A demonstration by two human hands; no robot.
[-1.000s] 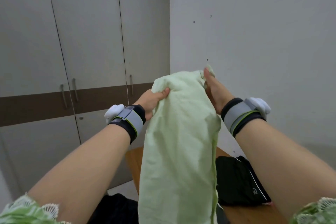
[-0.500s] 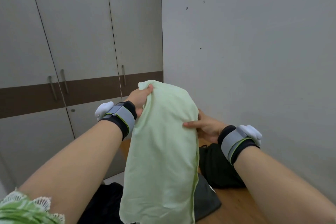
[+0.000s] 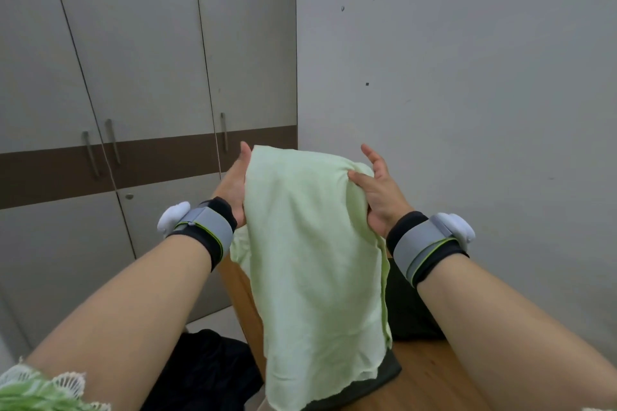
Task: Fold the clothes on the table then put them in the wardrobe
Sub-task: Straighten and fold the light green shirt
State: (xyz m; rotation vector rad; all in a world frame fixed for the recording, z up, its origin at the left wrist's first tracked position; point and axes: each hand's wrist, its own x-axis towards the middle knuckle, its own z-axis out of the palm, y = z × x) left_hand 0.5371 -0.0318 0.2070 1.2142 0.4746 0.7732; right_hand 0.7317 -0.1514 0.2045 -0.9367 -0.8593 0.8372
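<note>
While both hands pinch its top edge, the pale green cloth (image 3: pixel 314 260) hangs lengthwise straight down – left hand (image 3: pixel 233 187) clamping the left corner, right hand (image 3: pixel 375 192) gripping the right with thumb in front. Its free end dangles over the wooden table (image 3: pixel 430 374), above dark clothes (image 3: pixel 410 314) – both hands equally near. Closed wardrobe (image 3: pixel 133 83) stands left, well apart

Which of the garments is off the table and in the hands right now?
The light green garment, gripped at its top by the left hand and right hand. The dark garments lie on the wooden table beneath it.
</note>
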